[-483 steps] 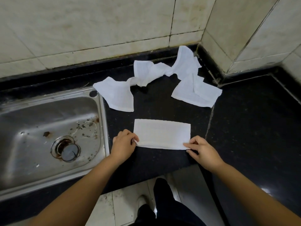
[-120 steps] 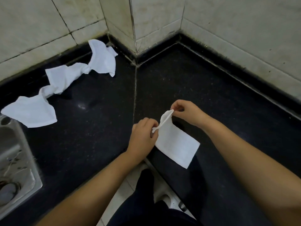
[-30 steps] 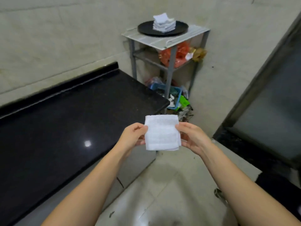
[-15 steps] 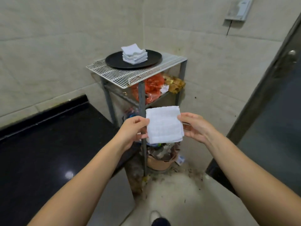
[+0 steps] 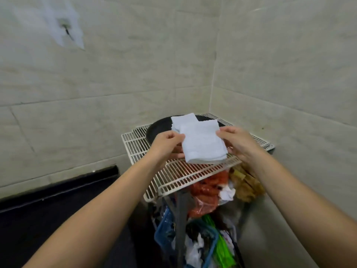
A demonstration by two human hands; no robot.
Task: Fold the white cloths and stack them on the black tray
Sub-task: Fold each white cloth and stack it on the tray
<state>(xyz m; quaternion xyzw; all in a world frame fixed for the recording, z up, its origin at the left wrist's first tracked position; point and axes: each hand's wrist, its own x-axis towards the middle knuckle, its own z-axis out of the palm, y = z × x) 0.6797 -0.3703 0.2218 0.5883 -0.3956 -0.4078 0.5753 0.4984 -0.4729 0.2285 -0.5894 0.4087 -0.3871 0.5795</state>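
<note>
- down low under the rack (image 5: 179, 176) there's just bags and clutter, not part of this
- left hand (image 5: 167, 141) pinches the left edge of the folded cloth (image 5: 202, 145), thumb on top, other fingers curled under
- right hand (image 5: 234, 141) pinches the right edge the same way, so the cloth hangs flat between them, above the rack's front
- the key bit: the stack (image 5: 181, 120) on the tray (image 5: 154, 130) sits straight ahead, just past the fingertips, a touch left
- both hands look about equally close, so I'd guess a short push forward, then lower it on
</note>
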